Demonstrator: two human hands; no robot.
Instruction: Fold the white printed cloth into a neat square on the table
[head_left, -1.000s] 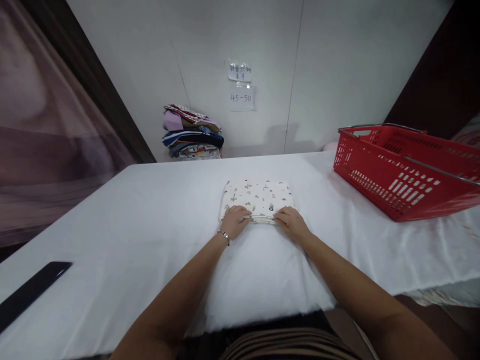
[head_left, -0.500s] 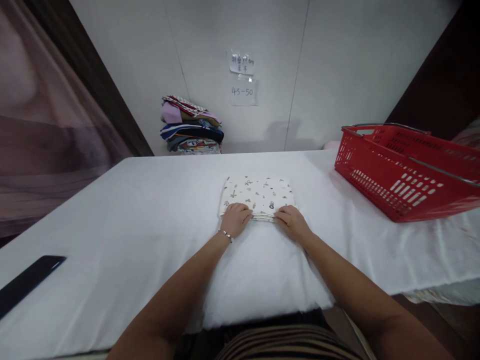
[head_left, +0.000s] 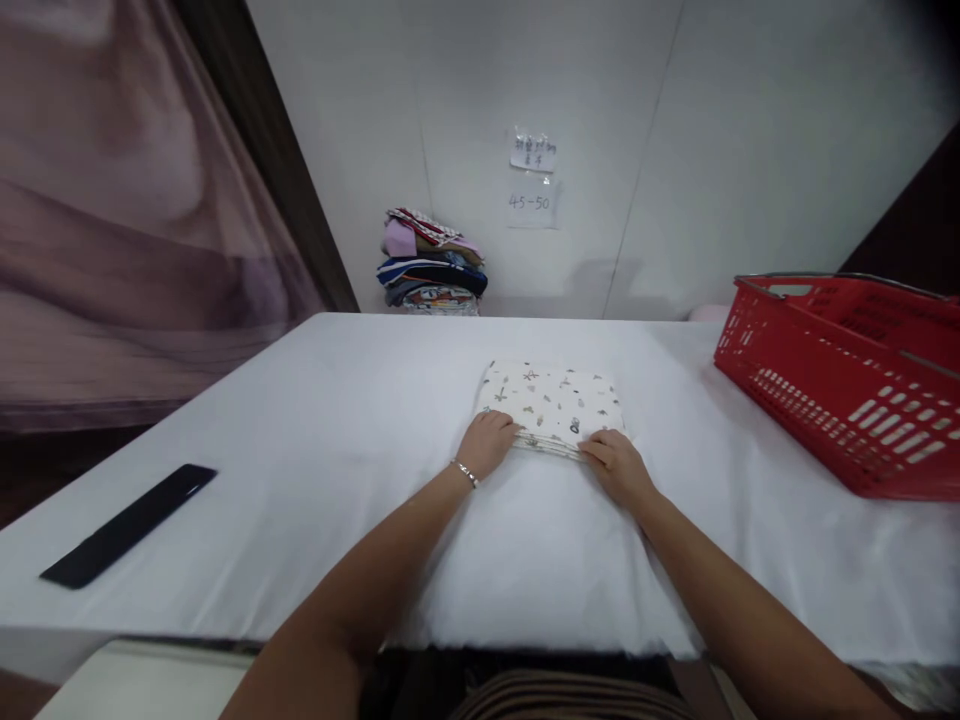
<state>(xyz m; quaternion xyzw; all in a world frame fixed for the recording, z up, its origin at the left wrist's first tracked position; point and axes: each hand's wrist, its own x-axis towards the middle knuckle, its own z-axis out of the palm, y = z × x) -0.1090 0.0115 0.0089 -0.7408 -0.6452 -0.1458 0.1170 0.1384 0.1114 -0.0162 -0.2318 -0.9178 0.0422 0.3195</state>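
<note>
A folded white cloth (head_left: 551, 400) printed with small grey and brown motifs lies flat on the white-covered table (head_left: 360, 400). Several layers show along its near edge. My left hand (head_left: 486, 441) holds the near-left corner, fingers on top and curled over the edge; a bracelet sits at that wrist. At the near-right corner, my right hand (head_left: 616, 464) grips the same edge, its thumb side turned inward. Both thumbs are mostly hidden.
On the table's right side stands a red plastic basket (head_left: 817, 385) with metal handles. A flat black object (head_left: 131, 525) lies at the left. Behind the table rises a stack of folded fabrics (head_left: 431, 265), by a wall with paper signs (head_left: 532, 203). A curtain (head_left: 150, 250) hangs at left.
The view has swung left, so everything appears further right and more of the black object shows. Both hands stay on the cloth's near edge.
</note>
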